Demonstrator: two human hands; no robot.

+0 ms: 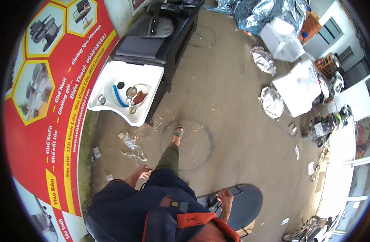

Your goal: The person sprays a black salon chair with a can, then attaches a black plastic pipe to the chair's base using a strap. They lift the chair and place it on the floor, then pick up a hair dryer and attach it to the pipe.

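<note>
My right hand (225,197) is closed on a dark bracket or handle at the side of a dark grey oval panel (247,205). The panel hangs low beside my right leg, partly hidden by my arm and clothes. My left hand (143,172) hangs by my left thigh, holding nothing that shows, its fingers loosely apart. Ahead and to the left stands a black padded salon shampoo bed (140,48). A white wash basin (146,72) sits at its near end, with a blue hose (119,96), a metal tap and a brown piece inside.
A red and yellow printed banner (43,149) lines the left wall. Plastic scraps (130,142) litter the floor near my foot. White wrapped blocks (298,86) and silvery plastic-covered bundles (271,101) stand on the right. Motorbikes (314,229) are parked at the right edge.
</note>
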